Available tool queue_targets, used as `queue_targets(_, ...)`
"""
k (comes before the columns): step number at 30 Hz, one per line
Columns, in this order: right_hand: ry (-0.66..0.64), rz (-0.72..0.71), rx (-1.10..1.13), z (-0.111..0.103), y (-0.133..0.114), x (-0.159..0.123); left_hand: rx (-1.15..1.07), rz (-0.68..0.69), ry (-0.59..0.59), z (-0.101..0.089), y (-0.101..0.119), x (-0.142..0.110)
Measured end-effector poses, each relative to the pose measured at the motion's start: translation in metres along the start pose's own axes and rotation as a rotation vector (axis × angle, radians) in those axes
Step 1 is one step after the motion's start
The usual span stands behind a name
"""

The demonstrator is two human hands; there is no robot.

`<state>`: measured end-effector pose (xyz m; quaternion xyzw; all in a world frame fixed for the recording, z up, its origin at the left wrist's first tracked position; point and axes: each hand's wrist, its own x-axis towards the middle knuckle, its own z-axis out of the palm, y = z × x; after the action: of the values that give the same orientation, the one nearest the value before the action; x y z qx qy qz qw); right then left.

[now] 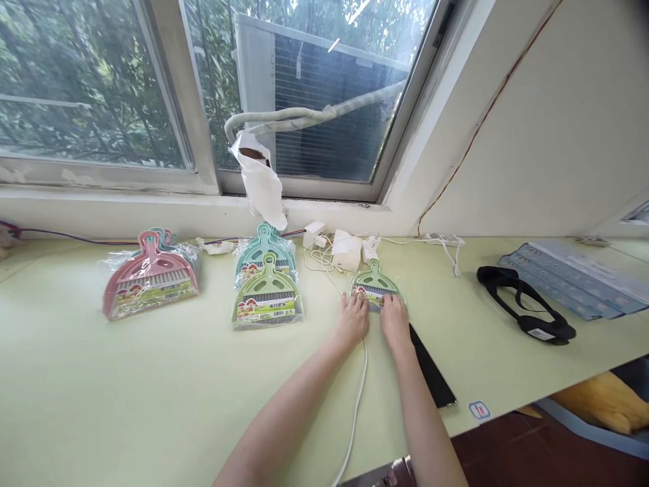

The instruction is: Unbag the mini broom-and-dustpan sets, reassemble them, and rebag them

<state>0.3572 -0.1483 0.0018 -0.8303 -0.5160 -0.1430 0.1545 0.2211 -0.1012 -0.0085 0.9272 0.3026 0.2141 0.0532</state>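
A small green dustpan-and-brush set [374, 282] in clear wrap lies on the pale green table [152, 379]. My left hand [351, 316] rests on its near left edge and my right hand [393, 318] on its near right edge. The fingers of both hands curl over the pack's rim and grip it. To the left lie a stack of teal and green sets [266, 284] and a stack of pink sets [151, 277], all wrapped.
A white cable [355, 406] runs between my forearms. A black flat object [430, 368] lies by my right wrist. White chargers [346, 250] sit under the window. A black strap [527, 304] and blue packets [572, 277] lie at right. The table edge drops off at lower right.
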Motion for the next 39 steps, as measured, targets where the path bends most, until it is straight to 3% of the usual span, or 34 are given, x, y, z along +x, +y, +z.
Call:
queue_targets(9,-0.039,0.142,-0.016,0.01,0.005,0.0,-0.012,-0.009,-0.004,-0.003,0.001,-0.001)
queue_targets(21,-0.016,0.115,-0.122,0.003,-0.006,-0.005,0.007,0.013,0.023,-0.006,0.001,-0.003)
queue_targets(26,0.017,0.111,-0.093,0.003,-0.008,-0.008,0.072,0.098,0.154,-0.019,0.004,-0.01)
queue_targets(31,0.099,0.084,-0.038,-0.003,-0.017,-0.009,0.166,0.13,0.355,-0.032,0.005,-0.034)
queue_targets(35,0.258,0.027,0.011,-0.014,-0.029,-0.011,0.2,0.077,0.529,-0.05,-0.023,-0.071)
queue_targets(37,0.333,-0.044,0.05,-0.018,-0.036,-0.014,0.221,0.018,0.56,-0.068,-0.052,-0.099)
queue_targets(39,0.356,-0.191,0.101,-0.02,-0.044,-0.018,0.22,-0.061,0.517,-0.09,-0.089,-0.13)
